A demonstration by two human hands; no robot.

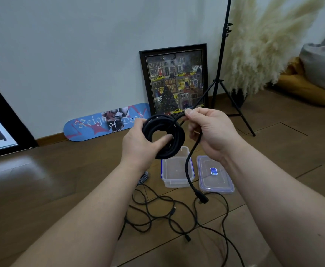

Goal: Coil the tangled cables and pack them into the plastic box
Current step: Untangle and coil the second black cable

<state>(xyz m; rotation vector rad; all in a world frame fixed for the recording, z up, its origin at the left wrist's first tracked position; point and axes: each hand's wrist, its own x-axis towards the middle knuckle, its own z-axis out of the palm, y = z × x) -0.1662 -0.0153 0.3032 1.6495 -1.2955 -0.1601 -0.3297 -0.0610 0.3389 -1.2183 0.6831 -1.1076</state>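
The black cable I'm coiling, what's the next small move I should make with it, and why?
Probably wrap the hanging tail once more onto the coil. Your left hand grips the coil, your right hand pinches the cable just beside it, and only a short end with its plug dangles. The open plastic box sits below, ready for it.

Black cable coil (164, 136) gripped in left hand (138, 143), its tail pinched by right hand (209, 132).

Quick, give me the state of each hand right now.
Left hand: closed around the coiled black cable.
Right hand: pinching the loose end of that same cable, plug dangling below.
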